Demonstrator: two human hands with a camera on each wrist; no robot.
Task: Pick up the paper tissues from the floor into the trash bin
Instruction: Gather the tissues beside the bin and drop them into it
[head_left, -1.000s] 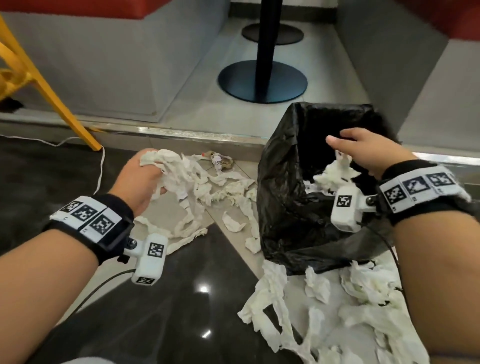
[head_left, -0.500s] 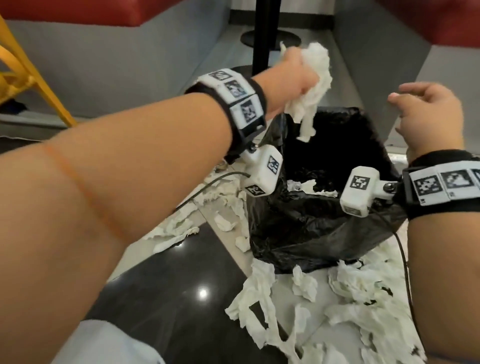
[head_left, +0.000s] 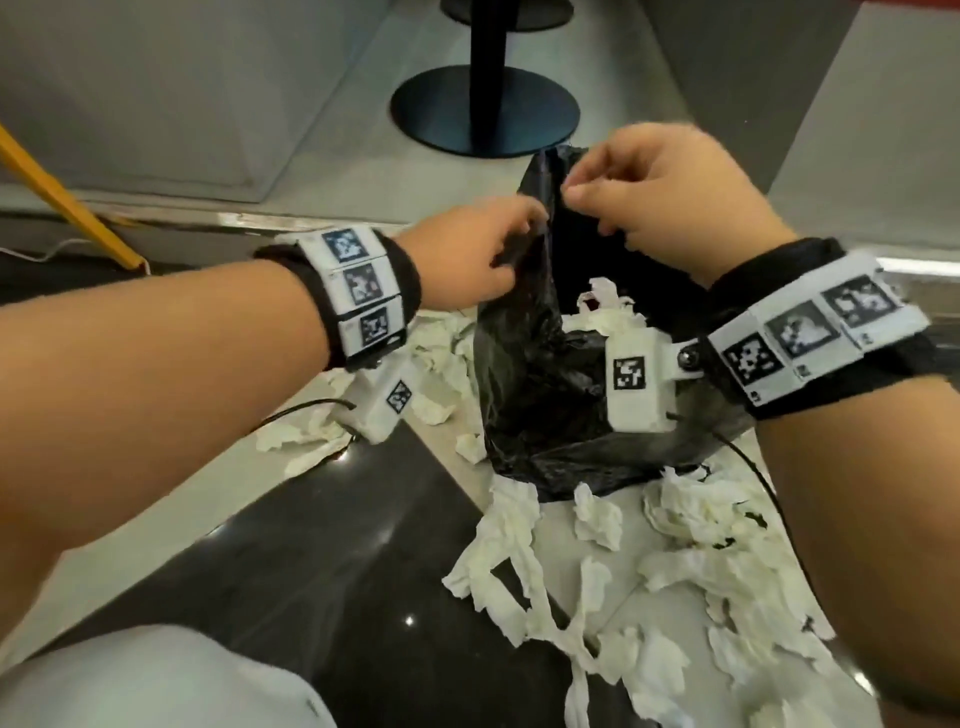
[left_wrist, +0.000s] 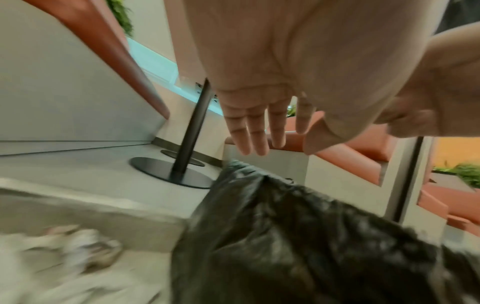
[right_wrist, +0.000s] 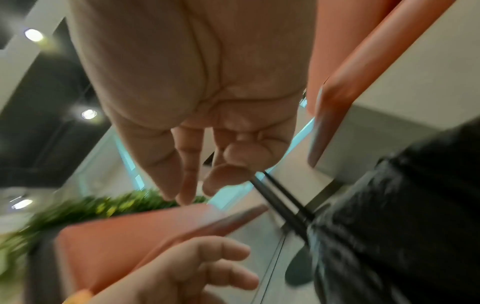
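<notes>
Black bin bag (head_left: 524, 395) is standing on the floor (head_left: 332, 561), some tissues (head_left: 613, 317) lying inside. More tissues (head_left: 691, 566) are lying scattered around it. Left hand (head_left: 467, 254) and right hand (head_left: 670, 197) are meeting at the bag's raised rim; whether either is pinching the plastic, I cannot tell. Wristbands (head_left: 358, 291) are showing square black-and-white code markers only; no readable writing.

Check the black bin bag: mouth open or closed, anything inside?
Open, partly pinched in. Both hands, left hand and right hand, are at the black bag rim; white tissues show inside through the mouth.
</notes>
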